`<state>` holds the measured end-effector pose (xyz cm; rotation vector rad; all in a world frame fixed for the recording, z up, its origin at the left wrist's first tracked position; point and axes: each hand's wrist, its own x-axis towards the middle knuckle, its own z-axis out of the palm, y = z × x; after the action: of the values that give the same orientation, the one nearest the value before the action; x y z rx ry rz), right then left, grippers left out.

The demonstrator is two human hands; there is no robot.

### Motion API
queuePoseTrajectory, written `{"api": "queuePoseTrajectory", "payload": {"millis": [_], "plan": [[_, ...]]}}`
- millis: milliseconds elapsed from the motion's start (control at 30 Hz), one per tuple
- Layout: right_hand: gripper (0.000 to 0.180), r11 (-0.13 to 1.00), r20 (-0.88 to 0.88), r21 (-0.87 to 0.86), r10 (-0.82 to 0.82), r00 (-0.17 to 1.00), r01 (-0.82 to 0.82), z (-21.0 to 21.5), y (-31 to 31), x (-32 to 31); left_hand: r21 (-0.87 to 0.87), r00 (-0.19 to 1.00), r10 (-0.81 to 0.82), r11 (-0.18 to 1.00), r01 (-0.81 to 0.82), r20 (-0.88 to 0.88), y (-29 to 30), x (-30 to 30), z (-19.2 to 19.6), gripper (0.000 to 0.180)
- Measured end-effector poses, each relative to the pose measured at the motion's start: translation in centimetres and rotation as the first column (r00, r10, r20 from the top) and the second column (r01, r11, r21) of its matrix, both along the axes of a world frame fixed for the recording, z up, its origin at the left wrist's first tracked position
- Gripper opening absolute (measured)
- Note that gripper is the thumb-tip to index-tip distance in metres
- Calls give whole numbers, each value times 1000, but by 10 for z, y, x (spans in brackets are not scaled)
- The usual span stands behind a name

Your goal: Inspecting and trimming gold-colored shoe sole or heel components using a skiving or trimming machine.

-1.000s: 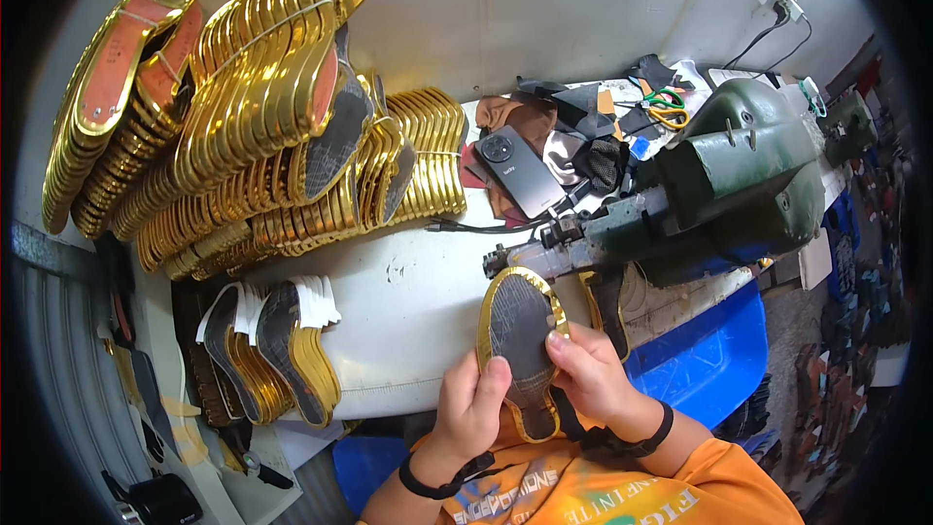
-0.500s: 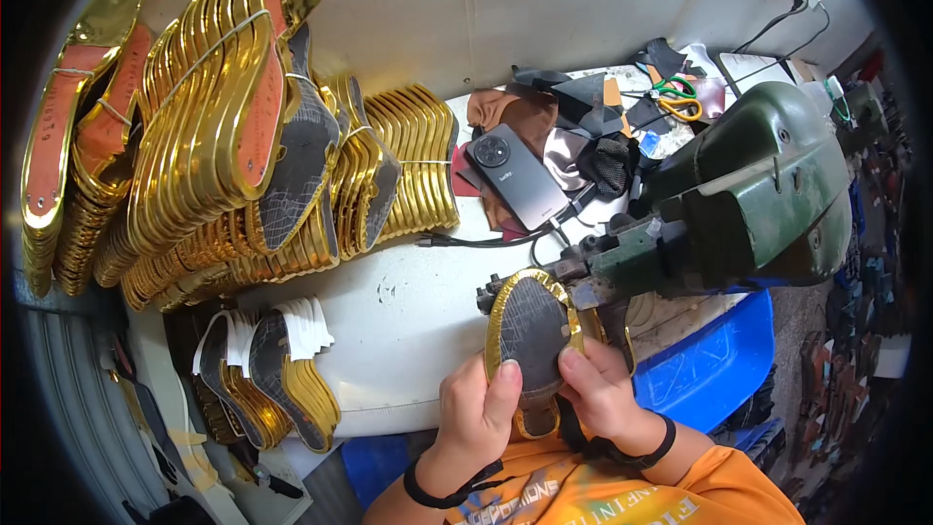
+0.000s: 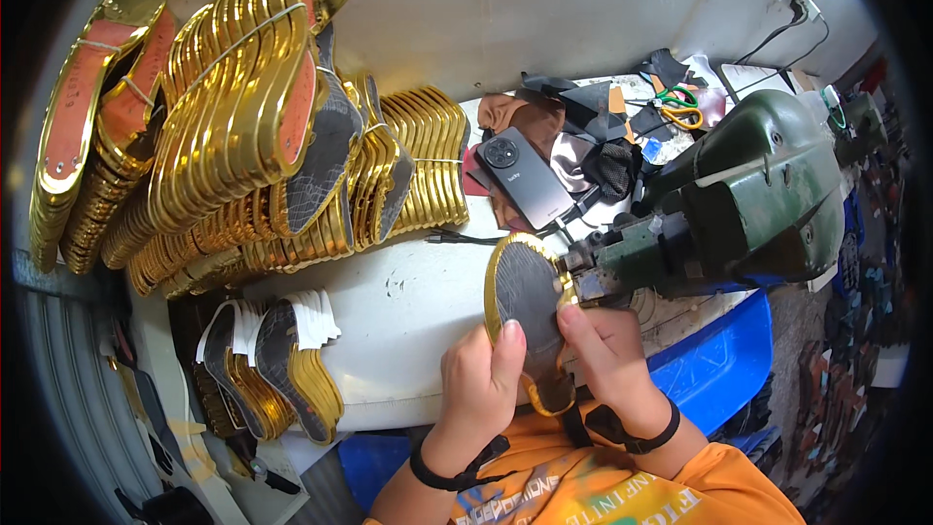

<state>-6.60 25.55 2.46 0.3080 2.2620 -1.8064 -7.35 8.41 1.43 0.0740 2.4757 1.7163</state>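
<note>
A shoe insole (image 3: 530, 297) with a dark grey, line-marked face and a shiny gold wrapped rim is held upright, toe up, before my body. My left hand (image 3: 481, 369) is closed on its left edge, thumb flat on the grey face. On the right edge, my right hand (image 3: 607, 355) pinches the gold rim, thumb in front and fingers behind. The insole's upper right rim meets the working head of a dark green machine (image 3: 743, 209); the exact contact point is hidden. The gold strip at the insole's lower end curls toward my orange shirt.
Tied stacks of gold-edged insoles (image 3: 228, 102) fill the table's left side, with a white-tipped bundle (image 3: 303, 355) nearer me. A phone (image 3: 525, 175), leather scraps (image 3: 583, 102) and scissors (image 3: 680, 107) lie behind the insole. A blue tray (image 3: 714, 360) sits below the machine.
Both hands have raised the insole slightly and turned it, bringing its right rim against the machine's head. My right thumb now lies along that rim.
</note>
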Motion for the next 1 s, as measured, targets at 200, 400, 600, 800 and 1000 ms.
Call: {"api": "queuePoseTrajectory", "payload": {"millis": [200, 400, 600, 800, 1000], "plan": [[47, 975, 89, -80, 213, 973, -206, 14, 7, 14, 219, 992, 122, 968, -122, 13, 0, 45, -5, 24], [37, 779, 118, -610, 272, 955, -147, 14, 4, 50, 281, 998, -50, 958, 62, -49, -30, 95, 2, 41], [37, 757, 275, -648, 327, 904, -77, -6, 1, 63, 358, 988, -141, 921, 154, -60, -31, 105, 9, 44], [30, 786, 245, -617, 251, 936, -49, -12, -6, 88, 326, 992, -118, 940, 101, 35, -31, 119, 5, 39], [31, 762, 106, -648, 85, 991, 4, -5, -4, 115, 42, 953, -270, 960, 278, -138, -40, 99, 21, 37]]}}
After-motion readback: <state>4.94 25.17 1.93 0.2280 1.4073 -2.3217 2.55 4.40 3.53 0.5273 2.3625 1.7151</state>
